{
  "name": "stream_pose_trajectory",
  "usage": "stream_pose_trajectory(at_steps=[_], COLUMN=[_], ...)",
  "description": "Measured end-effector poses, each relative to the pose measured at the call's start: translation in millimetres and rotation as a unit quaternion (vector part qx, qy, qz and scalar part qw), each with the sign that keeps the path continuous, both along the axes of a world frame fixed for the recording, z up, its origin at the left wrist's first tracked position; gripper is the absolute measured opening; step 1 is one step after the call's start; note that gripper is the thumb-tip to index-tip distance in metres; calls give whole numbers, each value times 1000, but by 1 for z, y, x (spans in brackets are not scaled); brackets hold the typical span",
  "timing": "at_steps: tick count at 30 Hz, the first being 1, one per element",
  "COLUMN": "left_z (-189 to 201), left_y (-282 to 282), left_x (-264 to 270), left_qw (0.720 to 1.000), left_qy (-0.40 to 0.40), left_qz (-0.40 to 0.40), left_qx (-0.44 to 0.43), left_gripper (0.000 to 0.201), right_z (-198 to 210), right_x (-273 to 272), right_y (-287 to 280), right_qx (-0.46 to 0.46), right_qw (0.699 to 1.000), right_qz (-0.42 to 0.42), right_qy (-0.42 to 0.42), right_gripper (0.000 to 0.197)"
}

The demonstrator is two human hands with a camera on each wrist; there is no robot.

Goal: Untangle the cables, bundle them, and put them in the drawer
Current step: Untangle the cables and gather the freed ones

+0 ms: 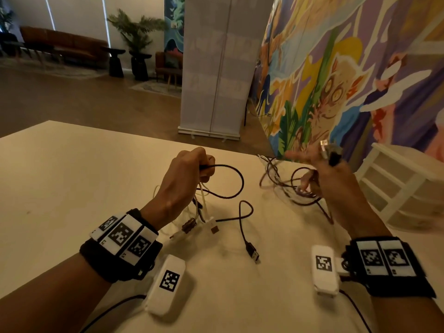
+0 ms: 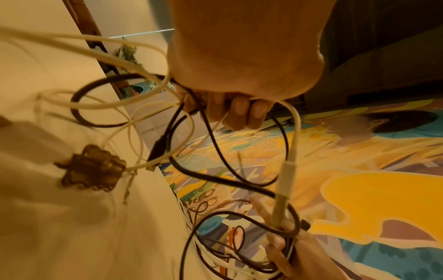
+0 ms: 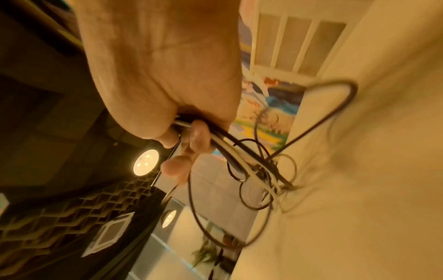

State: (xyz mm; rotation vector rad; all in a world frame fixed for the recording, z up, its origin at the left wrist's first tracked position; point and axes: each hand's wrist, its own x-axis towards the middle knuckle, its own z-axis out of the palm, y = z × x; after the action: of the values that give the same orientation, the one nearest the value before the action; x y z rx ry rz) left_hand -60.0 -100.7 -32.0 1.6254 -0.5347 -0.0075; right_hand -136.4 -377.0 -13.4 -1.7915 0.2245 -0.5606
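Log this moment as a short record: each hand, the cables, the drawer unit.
left hand: left hand grips black and white cables, lifted above the table
right hand: right hand grips a second cable bunch, a plug sticking up
loose end: black USB plug lies on the table
drawer unit: white drawer unit, far right, drawers shut

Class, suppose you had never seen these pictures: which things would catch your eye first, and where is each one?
First, the two raised hands over the table: the left hand grips black and white cables, and the right hand holds another tangle. Next, the bright mural on the wall behind, with a white drawer unit at the right.
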Motion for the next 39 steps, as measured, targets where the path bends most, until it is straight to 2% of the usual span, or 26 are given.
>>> stream_pose_trajectory(at_steps=[2, 4, 7, 10, 12, 15, 17, 20, 23, 24, 26, 28, 30, 37, 39], left_z=[1, 2, 0, -3, -4, -3, -5, -9, -9, -9, -9, -10, -12, -13, -9], left_y=[1, 2, 0, -1, -2, -5, -8, -11, -11, -11, -10, -11, -11, -11, -12], left_x=[1, 2, 2, 1, 1, -2, -3, -4, -5, -6, -6, -5, -4, -2, -6], left_qw=[1000, 1000, 1000, 1000, 1000, 999, 997, 995, 994, 994, 995, 995, 993, 983, 980], left_qy=[6, 8, 10, 3, 1, 2, 8, -16, -34, -36, -27, -9, 9, 31, 29], left_qz=[8, 13, 12, 19, 18, -26, -62, -85, -82, -79, -74, -70, -67, -103, -107], left_qx=[1, 5, 10, 21, 21, 24, 39, 55, 60, 62, 65, 76, 93, 147, 166], left_gripper=[40, 42, 41, 45, 49, 38, 33, 28, 26, 26, 26, 26, 25, 27, 36], right_z=[-5, -8, -13, -15, -17, -19, -22, -26, -26, -27, -27, -24, -24, -30, -29], right_x=[3, 1, 0, -4, -6, -9, -6, -5, -6, -5, -3, -2, -1, 4, 4], right_y=[-5, -4, -5, 0, 8, 31, 43, 56, 61, 58, 49, 42, 36, 27, 29], right_qx=[2, 47, 52, 66, 20, -61, -54, -74, -123, -103, 5, 137, 218, 286, 288], right_qw=[997, 992, 989, 992, 998, 997, 997, 991, 987, 992, 998, 985, 967, 950, 948], right_qz=[-71, -79, -77, -59, -26, 35, 58, 105, 95, 77, 41, 31, 30, 23, 40], right_qy=[-40, -84, -114, -85, -61, -31, -14, 43, 39, 9, -57, -105, -127, -125, -129], right_gripper=[34, 30, 27, 23, 23, 32, 25, 39, 20, 19, 23, 24, 24, 29, 30])
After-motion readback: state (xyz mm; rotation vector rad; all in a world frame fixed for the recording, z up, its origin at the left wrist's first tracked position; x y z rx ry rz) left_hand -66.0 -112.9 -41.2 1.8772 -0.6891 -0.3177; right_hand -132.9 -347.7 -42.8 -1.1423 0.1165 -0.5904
